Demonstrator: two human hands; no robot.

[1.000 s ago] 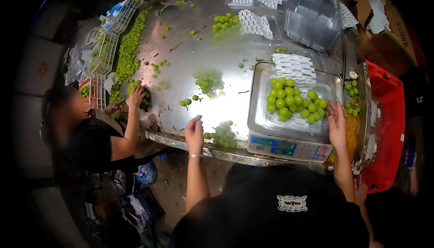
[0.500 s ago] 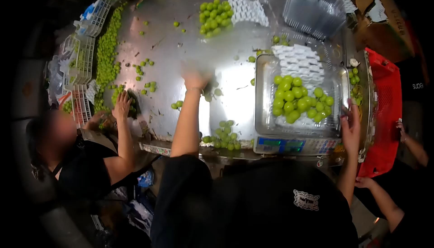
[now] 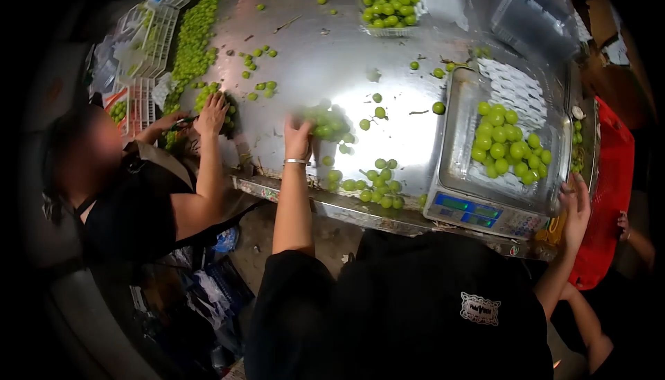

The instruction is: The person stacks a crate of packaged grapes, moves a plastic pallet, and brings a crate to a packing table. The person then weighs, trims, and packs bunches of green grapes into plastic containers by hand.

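Observation:
My left hand [image 3: 299, 139] is closed on the edge of a small bunch of green grapes [image 3: 328, 122], blurred by motion, over the metal table. Just below it, another grape cluster [image 3: 379, 184] lies near the table's front edge. My right hand [image 3: 575, 207] is by the right front corner of the weighing scale [image 3: 454, 208], fingers apart, holding nothing. On the scale sits an opened clear plastic box [image 3: 547, 127] lined with white foam netting [image 3: 512, 85]. Grapes [image 3: 509, 141] are heaped inside it.
A filled grape punnet [image 3: 389, 6] stands at the back, near stacked clear boxes [image 3: 533, 20]. A co-worker's hand [image 3: 211, 113] handles grapes at left, beside white baskets [image 3: 149, 44]. A red crate [image 3: 609, 193] stands at right, with another person's arm below.
My left hand, empty-looking and blurred before, now grips a bunch of grapes. The view has shifted, so the table appears turned. My right hand stays near the scale's right side.

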